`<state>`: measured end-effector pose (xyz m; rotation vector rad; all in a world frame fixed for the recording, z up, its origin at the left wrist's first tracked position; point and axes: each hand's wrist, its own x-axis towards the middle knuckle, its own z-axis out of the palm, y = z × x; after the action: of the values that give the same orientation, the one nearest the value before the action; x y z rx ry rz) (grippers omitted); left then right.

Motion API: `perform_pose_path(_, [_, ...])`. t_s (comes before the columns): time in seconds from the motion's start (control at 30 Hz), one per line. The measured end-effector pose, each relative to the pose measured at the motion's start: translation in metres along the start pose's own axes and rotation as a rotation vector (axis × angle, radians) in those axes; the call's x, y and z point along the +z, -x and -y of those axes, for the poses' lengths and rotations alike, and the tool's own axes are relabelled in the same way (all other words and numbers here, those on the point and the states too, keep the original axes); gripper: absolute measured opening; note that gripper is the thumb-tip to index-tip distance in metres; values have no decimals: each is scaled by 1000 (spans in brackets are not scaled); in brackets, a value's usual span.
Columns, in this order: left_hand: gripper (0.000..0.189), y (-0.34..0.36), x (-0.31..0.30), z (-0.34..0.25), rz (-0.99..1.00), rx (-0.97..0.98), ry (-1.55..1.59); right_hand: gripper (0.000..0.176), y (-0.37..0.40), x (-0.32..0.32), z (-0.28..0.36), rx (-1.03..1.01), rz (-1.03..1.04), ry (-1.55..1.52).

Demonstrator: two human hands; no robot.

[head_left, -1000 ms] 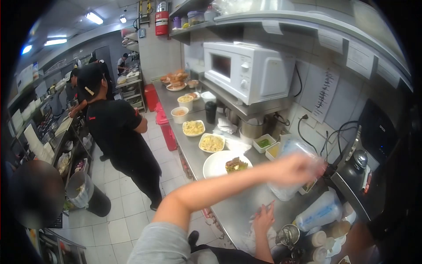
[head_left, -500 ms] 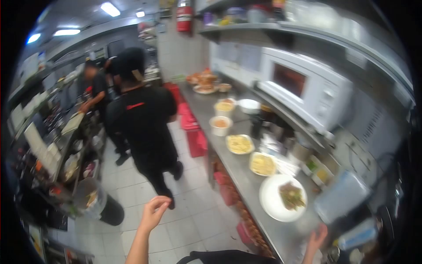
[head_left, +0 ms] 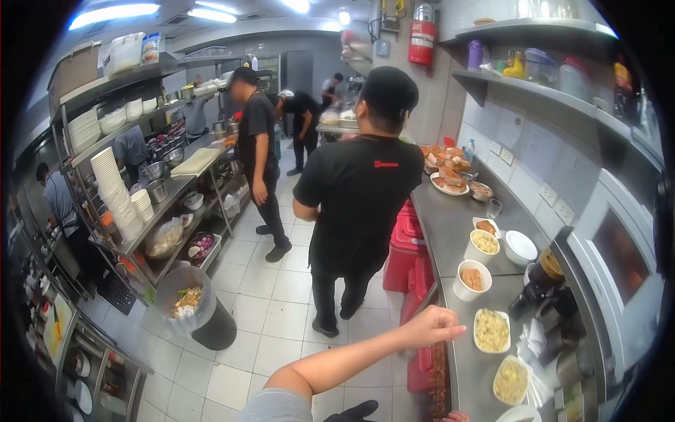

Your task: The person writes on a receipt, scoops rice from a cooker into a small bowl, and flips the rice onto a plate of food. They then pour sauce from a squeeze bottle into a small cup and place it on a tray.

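Observation:
My left hand [head_left: 432, 325] reaches forward on a bare arm, fingers curled in and holding nothing. It hovers at the front edge of the steel counter [head_left: 450, 225], just left of a white bowl of yellow food [head_left: 491, 330]. A second such bowl [head_left: 511, 380] sits nearer to me. Only the fingertips of my right hand [head_left: 457, 416] show at the bottom edge by the counter. Two white cups of food [head_left: 472, 279] [head_left: 482, 243] stand farther along.
A person in a black shirt [head_left: 362, 190] stands in the aisle close ahead, back to me, with other workers beyond. Red crates [head_left: 408, 246] sit under the counter. A lined bin [head_left: 190, 302] stands at left by shelving. A white microwave [head_left: 619, 267] is at right.
The view has swung left from the counter to the aisle. My left hand left the clear plastic container and now hovers at the counter edge. My right hand has dropped almost out of view.

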<state>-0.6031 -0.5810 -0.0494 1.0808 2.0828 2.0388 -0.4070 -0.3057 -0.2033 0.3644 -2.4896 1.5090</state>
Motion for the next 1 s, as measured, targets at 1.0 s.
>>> perform_pose_path(1.0, [51,-525,-258,473,243,-936,117,46,-387,105,-76,1081,-416,-683])
